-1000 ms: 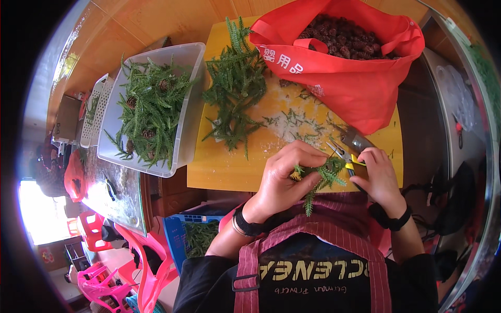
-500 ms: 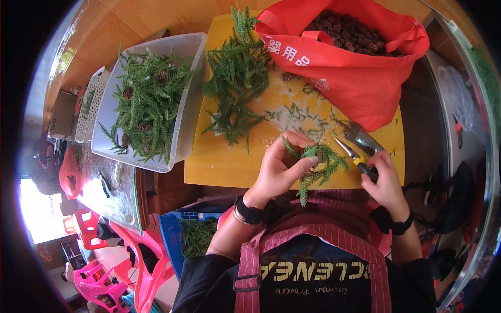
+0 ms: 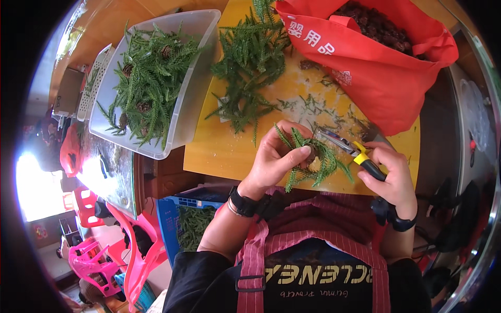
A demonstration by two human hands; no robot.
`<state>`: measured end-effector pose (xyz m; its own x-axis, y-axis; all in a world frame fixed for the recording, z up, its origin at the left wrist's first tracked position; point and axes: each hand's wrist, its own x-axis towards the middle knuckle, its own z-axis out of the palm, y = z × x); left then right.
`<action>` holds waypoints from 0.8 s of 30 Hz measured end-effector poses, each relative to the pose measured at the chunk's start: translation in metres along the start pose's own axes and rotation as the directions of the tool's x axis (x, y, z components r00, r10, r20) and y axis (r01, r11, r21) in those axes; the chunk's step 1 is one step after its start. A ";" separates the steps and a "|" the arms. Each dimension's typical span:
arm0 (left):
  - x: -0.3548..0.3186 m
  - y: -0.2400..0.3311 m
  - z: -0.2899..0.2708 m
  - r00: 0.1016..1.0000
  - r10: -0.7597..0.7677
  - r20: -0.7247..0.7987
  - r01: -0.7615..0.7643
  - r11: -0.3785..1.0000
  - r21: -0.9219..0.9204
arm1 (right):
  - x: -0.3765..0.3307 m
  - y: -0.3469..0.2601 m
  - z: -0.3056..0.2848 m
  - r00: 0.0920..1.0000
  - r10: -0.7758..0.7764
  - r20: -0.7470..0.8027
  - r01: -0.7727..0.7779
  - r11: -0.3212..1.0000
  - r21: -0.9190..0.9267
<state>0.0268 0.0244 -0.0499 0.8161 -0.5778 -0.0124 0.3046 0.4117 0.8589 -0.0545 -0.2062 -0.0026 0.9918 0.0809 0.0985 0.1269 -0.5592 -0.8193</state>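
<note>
1. As the sprig (image 3: 313, 159) rises off the yellow desk (image 3: 219, 151) since a second ago, the left hand (image 3: 276, 156) closes thumb and fingers around it at chest height.
2. The right hand (image 3: 389, 177), now drawn slightly aside, wraps shut around the yellow-handled pliers (image 3: 352, 151), whose tip points at the sprig.
3. The trimming looks ongoing; loose greenery (image 3: 250, 68) and a red bag (image 3: 381, 68) wait beyond.

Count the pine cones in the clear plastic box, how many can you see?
4 show in the clear box: one at the upper left, one near the top, one in the middle, one lower left. More may hide under the green sprigs.
</note>
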 end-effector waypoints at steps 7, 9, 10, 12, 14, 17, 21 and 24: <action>0.001 -0.006 -0.009 0.999 0.027 0.032 -0.027 1.000 -0.017 | -0.002 0.011 0.002 0.999 -0.034 0.019 0.034 0.999 -0.022; 0.001 -0.008 -0.012 0.999 0.020 0.042 -0.018 0.998 -0.052 | -0.003 0.011 0.001 0.999 -0.018 0.029 0.018 1.000 -0.015; 0.001 -0.009 -0.013 0.998 0.016 0.054 -0.012 0.996 -0.088 | -0.003 0.011 0.001 0.999 -0.004 0.038 0.004 1.000 -0.009; 0.002 -0.006 -0.011 0.998 -0.004 0.064 0.008 0.999 -0.053 | -0.004 0.010 0.003 1.000 -0.015 0.007 0.015 0.999 -0.029; 0.001 -0.005 -0.010 0.997 -0.025 0.071 0.026 1.000 -0.017 | -0.005 0.010 0.003 0.999 -0.027 -0.022 0.026 0.999 -0.048; 0.001 -0.003 -0.010 0.994 -0.046 0.101 0.047 0.999 -0.007 | -0.006 0.007 0.000 0.998 0.054 0.014 -0.054 0.998 -0.035; 0.000 -0.005 -0.012 0.996 -0.083 0.043 0.079 0.993 0.090 | -0.007 0.007 0.001 0.998 0.065 -0.023 -0.066 0.997 -0.041; 0.003 -0.005 -0.012 0.996 -0.046 0.070 0.026 0.964 0.265 | -0.007 0.006 -0.002 0.997 0.073 -0.012 -0.074 0.996 -0.049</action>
<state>0.0337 0.0292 -0.0610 0.7648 -0.6441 -0.0162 0.1849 0.1953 0.9631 -0.0604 -0.2122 -0.0073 0.9985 0.0300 0.0448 0.0538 -0.6036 -0.7954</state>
